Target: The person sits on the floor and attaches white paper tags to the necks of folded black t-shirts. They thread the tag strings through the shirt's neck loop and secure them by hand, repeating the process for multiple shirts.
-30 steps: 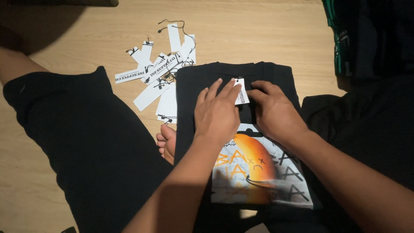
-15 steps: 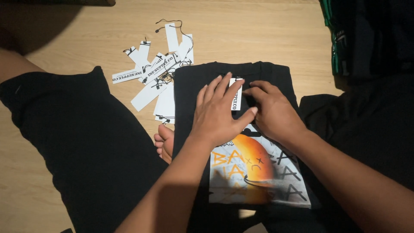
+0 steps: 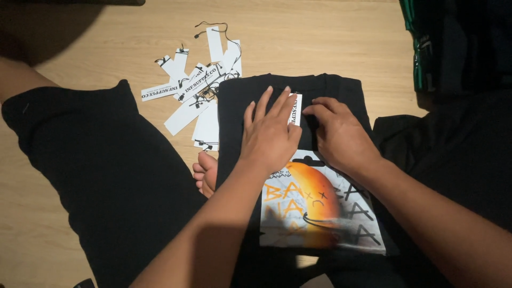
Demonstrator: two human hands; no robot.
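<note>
Folded black T-shirt with an orange printed graphic [image 3: 298, 176] laid on the lap over a pale wooden floor [image 3: 330, 37], left hand [image 3: 271, 133] pressed flat on it, fingers spread, small white tag [image 3: 296, 109] touched by left fingertips, right hand [image 3: 341, 136] laid alongside, fingers curled, nothing clamped, loose white paper hang tags with black strings [image 3: 197, 90] scattered just left of the shirt.

Folded black t-shirt [image 3: 240, 106] lying flat on the lap, orange and white print facing up, small white tag [image 3: 296, 109] at its collar

I saw a light wooden floor [image 3: 330, 42] with plank seams, warmly lit from above; a dark shadow [image 3: 48, 32] lay across its upper left corner.
</note>
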